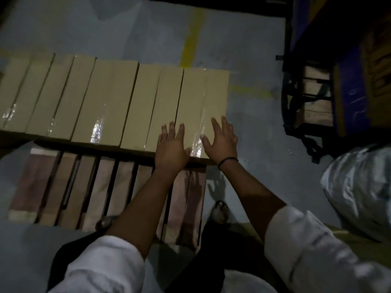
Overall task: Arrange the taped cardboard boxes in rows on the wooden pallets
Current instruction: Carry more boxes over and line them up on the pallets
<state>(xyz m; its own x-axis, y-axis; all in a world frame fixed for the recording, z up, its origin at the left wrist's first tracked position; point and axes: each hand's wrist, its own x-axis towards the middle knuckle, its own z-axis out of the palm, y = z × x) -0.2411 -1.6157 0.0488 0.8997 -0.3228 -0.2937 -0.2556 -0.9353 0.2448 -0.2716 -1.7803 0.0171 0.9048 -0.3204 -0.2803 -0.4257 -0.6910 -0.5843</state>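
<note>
Head view looks down on one row of boxes (105, 98) standing side by side along the far edge of a pallet (88, 187), each sealed with clear tape (96, 130) that catches the light. The end box (196, 102) closes the row at the right, close against its neighbour, with its right face at about the pallet's edge. Both hands are over its near end, holding nothing: the left hand (171, 144) lies flat with straight, spread fingers at the seam with the neighbouring box, and the right hand (222, 142) is wide too, fingers straight, at the right side of the lid. Whether the palms press the cardboard or hang just above it cannot be told in this dim light.

The step in hand looks like seating or squaring the end box, which would finish the first row. The near slats of the pallet lie bare, so a second row is yet to start. The next move likely calls for fetching another box and setting it on those slats, flush against the first row and square with its ends. No loose box shows here; a silvery bag (357, 187) lies on the floor (254, 134) to the right
</note>
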